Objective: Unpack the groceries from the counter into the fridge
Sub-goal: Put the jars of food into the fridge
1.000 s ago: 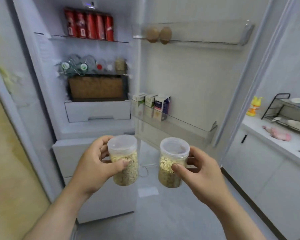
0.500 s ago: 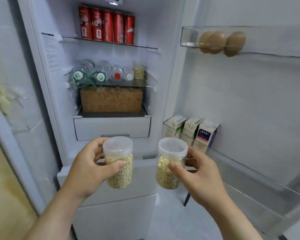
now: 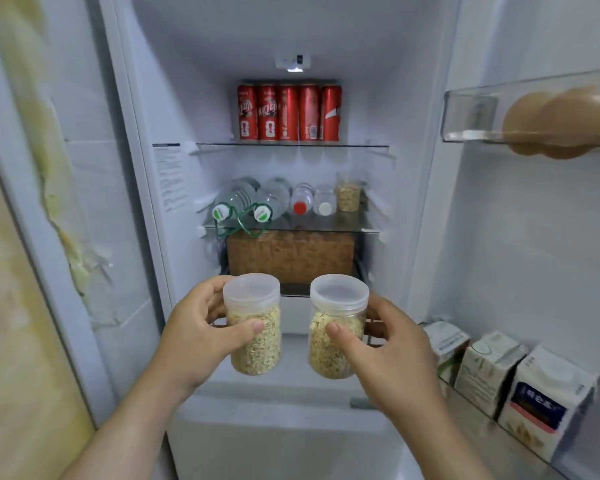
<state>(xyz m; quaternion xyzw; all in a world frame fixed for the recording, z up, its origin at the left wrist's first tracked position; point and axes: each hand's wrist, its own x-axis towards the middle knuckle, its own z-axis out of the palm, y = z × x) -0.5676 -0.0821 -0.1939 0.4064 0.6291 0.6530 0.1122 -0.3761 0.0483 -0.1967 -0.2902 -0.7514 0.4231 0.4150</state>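
Two clear plastic jars of pale oat flakes, each closed with a frosted, translucent lid, are held upright side by side, close together but not touching, in front of the open fridge. The left jar is gripped by the left hand and the right jar by the right hand, both jars more than half full.

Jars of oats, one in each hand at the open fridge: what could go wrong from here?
The left hand grips the left jar and the right hand the right jar, so neither hand is free to make room.
The middle shelf looks crowded, and the bottles lying on their sides might roll if nudged.
Each jar is held one-handed and could slip when set down.
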